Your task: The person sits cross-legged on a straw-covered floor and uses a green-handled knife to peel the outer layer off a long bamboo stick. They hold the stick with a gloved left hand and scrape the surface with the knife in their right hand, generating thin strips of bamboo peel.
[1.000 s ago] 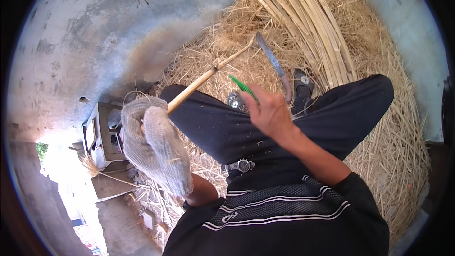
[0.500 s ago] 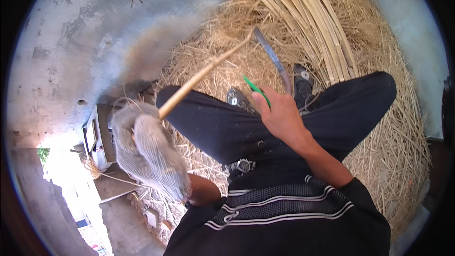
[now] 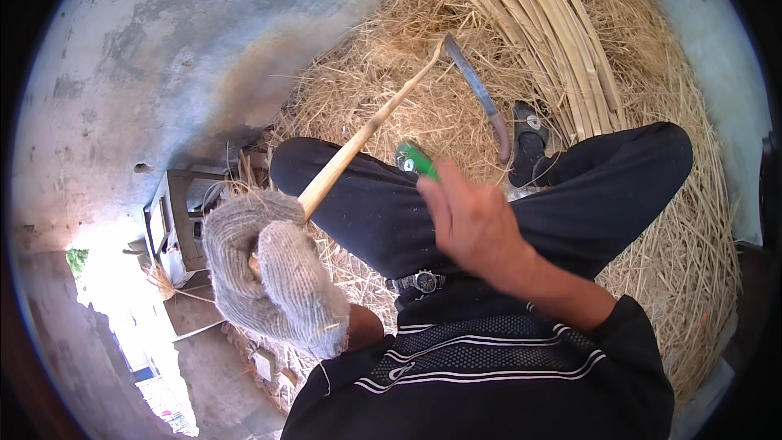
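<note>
My left hand (image 3: 273,277), in a thick grey knitted glove, is closed round the thick end of a pale, peeled wooden stick (image 3: 346,156). From the glove the stick slants up and away to the right, thinning to a bent tip. My bare right hand (image 3: 481,224) is closed on a small green tool (image 3: 417,160); its fingers are slightly blurred, and most of the tool is hidden, so its kind does not show. The tool is to the right of the stick and apart from it, over my lap.
A long knife (image 3: 481,98) with a brown handle lies on the straw (image 3: 366,73) by my shoe (image 3: 531,143). Long pale wooden strips (image 3: 562,49) lie bundled beyond it. A wristwatch (image 3: 425,281) rests at my lap. A concrete wall (image 3: 155,73) rises at the left.
My right hand has turned, and the green tool has swung a little left and lower. My left hand has shifted slightly right and down with the stick.
</note>
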A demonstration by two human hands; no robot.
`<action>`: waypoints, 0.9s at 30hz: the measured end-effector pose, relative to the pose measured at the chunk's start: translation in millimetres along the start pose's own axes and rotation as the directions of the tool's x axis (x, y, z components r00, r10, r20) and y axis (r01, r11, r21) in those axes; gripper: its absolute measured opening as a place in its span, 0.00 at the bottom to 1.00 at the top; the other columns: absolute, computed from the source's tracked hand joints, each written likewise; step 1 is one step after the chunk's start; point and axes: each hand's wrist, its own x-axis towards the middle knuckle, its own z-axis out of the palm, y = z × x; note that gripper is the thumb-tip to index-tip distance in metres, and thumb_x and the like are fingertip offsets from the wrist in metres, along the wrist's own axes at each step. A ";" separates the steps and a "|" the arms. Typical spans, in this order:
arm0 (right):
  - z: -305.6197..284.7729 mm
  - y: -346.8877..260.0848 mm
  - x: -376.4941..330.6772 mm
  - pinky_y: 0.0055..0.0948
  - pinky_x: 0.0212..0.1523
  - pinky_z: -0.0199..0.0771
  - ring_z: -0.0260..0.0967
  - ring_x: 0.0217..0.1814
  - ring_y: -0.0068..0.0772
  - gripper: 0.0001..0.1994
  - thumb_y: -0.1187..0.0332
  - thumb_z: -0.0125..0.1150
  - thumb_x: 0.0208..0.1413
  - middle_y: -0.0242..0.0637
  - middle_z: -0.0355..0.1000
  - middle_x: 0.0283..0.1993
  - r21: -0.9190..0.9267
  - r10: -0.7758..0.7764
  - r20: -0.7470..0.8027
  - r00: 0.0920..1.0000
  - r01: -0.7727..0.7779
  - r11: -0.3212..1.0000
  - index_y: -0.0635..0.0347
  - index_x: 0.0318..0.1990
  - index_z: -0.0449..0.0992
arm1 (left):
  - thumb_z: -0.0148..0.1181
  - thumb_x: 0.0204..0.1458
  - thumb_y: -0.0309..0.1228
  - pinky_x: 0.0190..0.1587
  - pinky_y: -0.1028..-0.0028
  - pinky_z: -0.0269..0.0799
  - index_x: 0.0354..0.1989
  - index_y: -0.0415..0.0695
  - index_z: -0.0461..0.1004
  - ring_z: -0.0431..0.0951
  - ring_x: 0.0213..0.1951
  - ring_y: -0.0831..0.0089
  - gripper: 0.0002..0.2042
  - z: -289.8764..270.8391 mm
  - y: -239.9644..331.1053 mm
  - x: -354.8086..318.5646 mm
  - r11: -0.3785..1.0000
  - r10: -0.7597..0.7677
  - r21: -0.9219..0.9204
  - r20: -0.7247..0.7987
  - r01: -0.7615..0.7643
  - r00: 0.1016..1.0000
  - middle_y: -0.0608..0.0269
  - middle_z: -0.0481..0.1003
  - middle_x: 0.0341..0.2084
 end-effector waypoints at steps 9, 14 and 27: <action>4.6 22.4 17.0 0.45 0.19 0.70 0.72 0.18 0.53 0.12 0.61 0.52 0.66 0.46 0.69 0.17 -0.114 -0.042 -0.045 0.998 0.037 0.993 0.61 0.36 0.68 | 0.60 0.52 0.29 0.36 0.72 0.73 0.33 0.37 0.75 0.76 0.31 0.70 0.07 -2.7 7.1 22.3 0.936 0.307 0.100 0.234 -0.337 0.923 0.57 0.76 0.29; 13.0 -6.6 7.6 0.48 0.21 0.72 0.74 0.21 0.53 0.12 0.60 0.52 0.65 0.48 0.70 0.16 -0.087 -0.090 -0.050 0.995 0.086 0.993 0.60 0.37 0.68 | 0.57 0.52 0.22 0.42 0.69 0.73 0.35 0.33 0.75 0.76 0.38 0.64 0.05 -6.1 17.8 8.9 0.997 -0.009 0.076 0.157 -0.003 0.988 0.53 0.75 0.36; 11.2 55.0 44.2 0.52 0.19 0.68 0.70 0.16 0.54 0.11 0.61 0.53 0.65 0.47 0.68 0.15 -0.340 -0.039 -0.092 0.995 0.005 0.941 0.59 0.35 0.68 | 0.55 0.55 0.27 0.40 0.70 0.73 0.33 0.36 0.74 0.76 0.32 0.69 0.07 5.1 21.8 7.9 0.994 0.109 -0.002 0.113 -0.109 0.988 0.56 0.77 0.30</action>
